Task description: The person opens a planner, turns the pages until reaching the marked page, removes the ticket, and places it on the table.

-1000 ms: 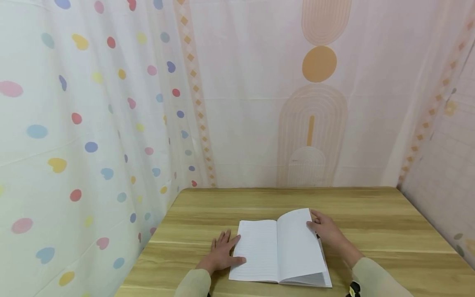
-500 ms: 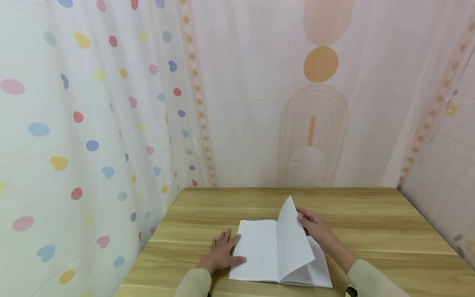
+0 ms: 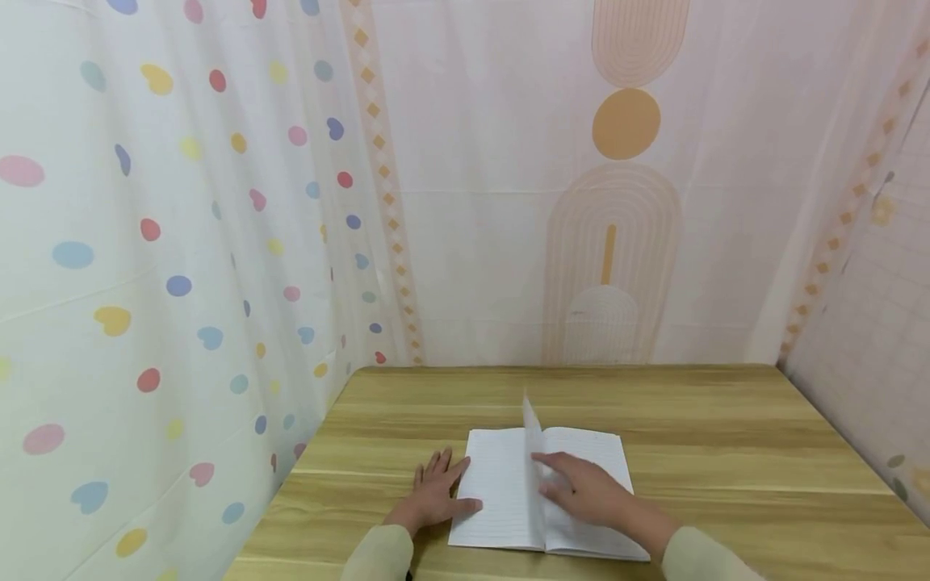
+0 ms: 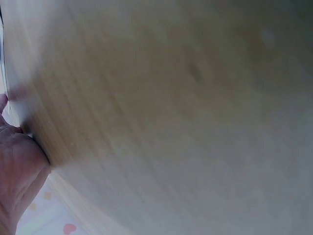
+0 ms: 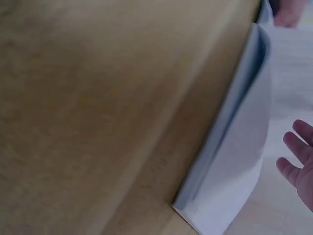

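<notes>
A lined notebook [image 3: 496, 492] lies spread on the wooden table. One white page [image 3: 534, 460] stands nearly upright, just left of the fold. My right hand [image 3: 587, 489] is over the right half, fingertips at this page, its fingers extended and not curled round it. In the right wrist view, the spread fingers of that hand [image 5: 302, 161] show beside the notebook [image 5: 239, 161]. My left hand [image 3: 434, 494] rests spread at the left edge, with thumb and index finger on the left page. The left wrist view catches just part of this hand [image 4: 22, 169] at its border.
The wooden table [image 3: 726, 452] extends around the notebook on every side. A dotted curtain [image 3: 218, 266] hangs at the left, and a patterned curtain [image 3: 472, 242] hangs behind the table's far edge. Another light curtain [image 3: 872, 339] borders the right side.
The page has swung from the right half up and over past the fold. My right hand has moved left with it, its fingers coming off the page's outer edge. My left hand stays put.
</notes>
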`<state>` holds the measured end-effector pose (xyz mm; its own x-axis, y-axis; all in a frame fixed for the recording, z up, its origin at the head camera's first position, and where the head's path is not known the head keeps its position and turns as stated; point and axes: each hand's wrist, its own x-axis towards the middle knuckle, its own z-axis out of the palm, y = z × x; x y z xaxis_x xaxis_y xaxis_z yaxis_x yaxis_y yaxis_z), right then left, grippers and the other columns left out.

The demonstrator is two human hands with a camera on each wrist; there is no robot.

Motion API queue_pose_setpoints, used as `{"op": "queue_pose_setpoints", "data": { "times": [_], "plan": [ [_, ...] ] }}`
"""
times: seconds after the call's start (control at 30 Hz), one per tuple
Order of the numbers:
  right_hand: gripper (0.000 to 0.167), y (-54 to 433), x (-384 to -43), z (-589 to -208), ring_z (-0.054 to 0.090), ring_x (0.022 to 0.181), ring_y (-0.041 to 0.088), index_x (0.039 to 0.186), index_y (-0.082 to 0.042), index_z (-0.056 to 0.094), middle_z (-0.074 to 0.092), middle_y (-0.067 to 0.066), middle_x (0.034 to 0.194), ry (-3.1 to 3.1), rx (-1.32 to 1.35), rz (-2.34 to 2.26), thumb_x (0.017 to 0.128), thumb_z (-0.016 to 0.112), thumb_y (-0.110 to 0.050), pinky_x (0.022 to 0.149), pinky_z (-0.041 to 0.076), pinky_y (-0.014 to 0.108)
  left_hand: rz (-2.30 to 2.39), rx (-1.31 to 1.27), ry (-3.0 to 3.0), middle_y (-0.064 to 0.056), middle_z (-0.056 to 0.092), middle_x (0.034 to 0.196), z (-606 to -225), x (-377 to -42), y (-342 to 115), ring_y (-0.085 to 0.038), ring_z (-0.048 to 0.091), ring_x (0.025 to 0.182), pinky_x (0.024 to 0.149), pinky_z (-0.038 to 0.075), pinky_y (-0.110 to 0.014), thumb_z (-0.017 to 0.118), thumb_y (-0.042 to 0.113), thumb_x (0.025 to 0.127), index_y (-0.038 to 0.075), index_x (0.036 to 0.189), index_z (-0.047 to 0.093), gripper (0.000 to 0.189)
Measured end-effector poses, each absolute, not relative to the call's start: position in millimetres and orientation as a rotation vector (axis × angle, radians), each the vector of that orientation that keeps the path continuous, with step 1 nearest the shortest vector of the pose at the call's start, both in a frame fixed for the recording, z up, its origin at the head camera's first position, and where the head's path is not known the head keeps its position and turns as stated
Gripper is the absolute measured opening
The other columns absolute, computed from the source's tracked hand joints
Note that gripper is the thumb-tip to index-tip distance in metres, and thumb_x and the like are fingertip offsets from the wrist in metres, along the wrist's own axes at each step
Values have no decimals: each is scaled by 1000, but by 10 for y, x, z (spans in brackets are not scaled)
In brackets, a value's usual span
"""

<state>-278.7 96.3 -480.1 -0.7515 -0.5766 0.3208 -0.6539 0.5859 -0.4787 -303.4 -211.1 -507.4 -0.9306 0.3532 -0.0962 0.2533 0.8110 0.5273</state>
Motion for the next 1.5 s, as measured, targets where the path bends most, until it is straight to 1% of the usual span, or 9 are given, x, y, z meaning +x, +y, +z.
{"op": "queue_pose_setpoints", "data": {
  "times": [0.13,0.23,0.33,0.47,0.57,0.9,1.2,1.37,1.5],
  "plan": [
    [55,892,-2690,-4911,49,132,28,142,-14,56,55,11,143,-2793,1191,480,99,56,-48,108,37,52,933,436,2799,-30,15,159,-5064,-3031,-2086,-50,5,146,111,-5,-68,38,45,106,4,151,40,62],
    [57,856,-2633,-4968,45,136,27,141,-19,57,51,10,146,-2846,1237,348,97,55,-55,110,33,54,1059,402,2778,-31,16,159,-5061,-3031,-2073,-50,4,146,111,-7,-67,23,39,109,-1,150,40,59],
    [57,838,-2610,-5003,45,136,28,140,-20,58,50,11,147,-2852,1247,334,96,57,-55,111,32,55,986,413,2791,-30,15,159,-5072,-3030,-2082,-50,4,146,112,-6,-66,32,48,107,0,152,36,66],
    [55,842,-2637,-5000,46,135,30,139,-18,59,51,12,146,-2826,1221,342,96,59,-52,109,36,53,871,478,2802,-32,14,159,-5071,-3020,-2108,-51,5,146,112,-5,-67,61,59,91,1,154,31,90],
    [56,881,-2677,-4978,47,134,33,138,-14,59,50,15,146,-2824,1175,403,96,61,-49,107,38,53,871,497,2786,-32,12,159,-5057,-3009,-2126,-51,3,146,112,-7,-67,71,58,84,2,155,28,100],
    [59,1156,-2845,-4970,45,131,47,135,3,57,47,30,142,-2864,968,637,96,63,-40,107,34,59,815,512,2775,-31,10,160,-5038,-2998,-2129,-49,3,147,111,-4,-69,70,52,88,9,153,38,85],
    [57,1547,-3120,-5074,40,131,54,132,7,57,45,37,140,-2953,613,598,95,66,-34,105,30,67,796,504,2776,-30,10,160,-5047,-3005,-2126,-49,3,147,112,-3,-68,71,52,87,11,153,38,84],
    [66,1748,-3191,-5061,36,131,57,139,8,50,40,42,140,-3003,465,610,95,65,-39,102,29,71,788,511,2778,-30,9,161,-5057,-3007,-2129,-48,3,147,112,-3,-68,70,52,88,11,154,38,84],
    [73,1805,-3211,-5052,33,132,58,141,8,47,37,43,141,-3030,438,640,94,64,-45,102,28,72,784,513,2783,-30,10,160,-5059,-3004,-2136,-49,4,147,112,-3,-68,70,52,88,11,154,38,84]
  ]
}}
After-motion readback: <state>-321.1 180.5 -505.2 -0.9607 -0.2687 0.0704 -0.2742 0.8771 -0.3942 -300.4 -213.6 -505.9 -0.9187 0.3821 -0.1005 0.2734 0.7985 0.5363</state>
